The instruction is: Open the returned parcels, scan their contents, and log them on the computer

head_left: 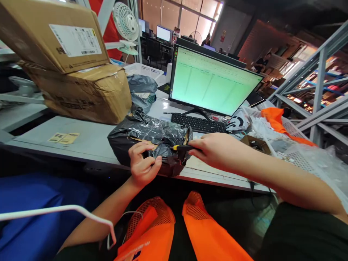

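Observation:
A box wrapped in black plastic (154, 130) lies at the front edge of the desk, its wrapping torn so that brown cardboard shows. My left hand (144, 163) is closed on the torn plastic along the near side. In my right hand (206, 145) is a utility knife (182, 148) with a yellow tip and dark handle. The knife points left, and its tip is at the plastic close to my left fingers. Whether the blade is inside the wrapping, I cannot tell.
Two stacked cardboard boxes (89, 90) stand at the left, with a grey plastic parcel (143, 90) beside them. Behind the wrapped box are a keyboard (198, 122) and a monitor (212, 83). White baskets with clear bags (307, 163) sit at right. A white wire (67, 208) crosses lower left.

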{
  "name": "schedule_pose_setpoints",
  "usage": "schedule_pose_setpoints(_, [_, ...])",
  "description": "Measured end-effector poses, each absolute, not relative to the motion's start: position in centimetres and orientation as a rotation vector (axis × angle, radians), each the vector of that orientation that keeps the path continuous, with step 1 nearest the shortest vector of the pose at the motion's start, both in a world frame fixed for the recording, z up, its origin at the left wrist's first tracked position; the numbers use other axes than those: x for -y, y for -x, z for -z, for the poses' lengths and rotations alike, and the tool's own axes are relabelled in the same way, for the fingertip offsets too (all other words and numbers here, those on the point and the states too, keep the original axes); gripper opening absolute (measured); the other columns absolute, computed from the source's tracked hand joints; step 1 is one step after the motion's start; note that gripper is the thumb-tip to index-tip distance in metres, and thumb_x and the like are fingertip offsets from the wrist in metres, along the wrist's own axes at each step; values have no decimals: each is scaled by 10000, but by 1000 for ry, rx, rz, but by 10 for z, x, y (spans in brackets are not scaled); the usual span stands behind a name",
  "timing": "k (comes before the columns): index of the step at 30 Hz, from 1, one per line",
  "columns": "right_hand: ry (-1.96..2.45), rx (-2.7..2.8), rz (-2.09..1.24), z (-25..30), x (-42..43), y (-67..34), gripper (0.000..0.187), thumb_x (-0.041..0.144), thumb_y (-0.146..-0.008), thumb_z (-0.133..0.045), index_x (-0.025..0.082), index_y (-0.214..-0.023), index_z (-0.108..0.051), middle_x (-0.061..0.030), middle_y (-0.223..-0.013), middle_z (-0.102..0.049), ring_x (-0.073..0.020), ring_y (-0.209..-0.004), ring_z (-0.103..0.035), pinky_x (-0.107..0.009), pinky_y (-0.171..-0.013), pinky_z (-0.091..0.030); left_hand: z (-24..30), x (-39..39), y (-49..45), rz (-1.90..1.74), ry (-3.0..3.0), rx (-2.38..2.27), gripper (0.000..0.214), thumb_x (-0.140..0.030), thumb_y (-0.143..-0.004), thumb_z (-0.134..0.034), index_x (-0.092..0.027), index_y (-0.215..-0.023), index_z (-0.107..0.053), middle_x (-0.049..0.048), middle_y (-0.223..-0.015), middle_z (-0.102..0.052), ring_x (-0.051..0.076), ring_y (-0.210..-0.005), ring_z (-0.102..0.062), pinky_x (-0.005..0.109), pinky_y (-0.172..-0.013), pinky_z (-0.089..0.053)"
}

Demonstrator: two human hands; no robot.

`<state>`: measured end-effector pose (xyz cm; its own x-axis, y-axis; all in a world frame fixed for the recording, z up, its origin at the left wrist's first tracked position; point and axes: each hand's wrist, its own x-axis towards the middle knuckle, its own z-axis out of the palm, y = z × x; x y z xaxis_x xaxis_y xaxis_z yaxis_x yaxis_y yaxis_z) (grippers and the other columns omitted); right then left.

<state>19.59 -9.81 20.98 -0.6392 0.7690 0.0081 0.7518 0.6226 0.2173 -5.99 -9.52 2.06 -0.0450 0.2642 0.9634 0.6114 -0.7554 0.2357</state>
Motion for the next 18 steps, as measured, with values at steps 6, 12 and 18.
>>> schedule_pose_setpoints(6, [-1912, -2378, -43, -177, 93, -379, 336, 471, -966, -601, 270, -1000, -868, -61, -913, -832, -245, -740, -771, -335, -620, -562, -8, 76, 85, 1983, 1906, 1058, 416, -293, -853, -655, -203, -531, -408, 103, -939, -570, 308, -1030, -609, 566, -839, -585])
schedule_pose_setpoints(12, [-2084, -2492, 135, -122, 113, -390, 454, 543, -1002, -559, 244, -1207, -832, -100, -1132, -821, -307, -947, -794, -402, -786, -636, -6, 58, 126, 2107, 1770, 947, 367, -289, -883, -592, -201, -581, -404, 94, -1007, -607, 315, -1084, -617, 608, -977, -501])
schedule_pose_setpoints(18, [-1740, -3040, -29, -157, 113, -292, 421, 491, -1054, -541, 270, -1341, -756, -103, -1152, -795, -284, -998, -768, -403, -860, -617, -30, 115, 108, 1585, 1972, 1416, 408, -583, -890, -712, -205, -778, -608, 156, -1391, -581, 429, -1409, -454, 645, -1179, -347])
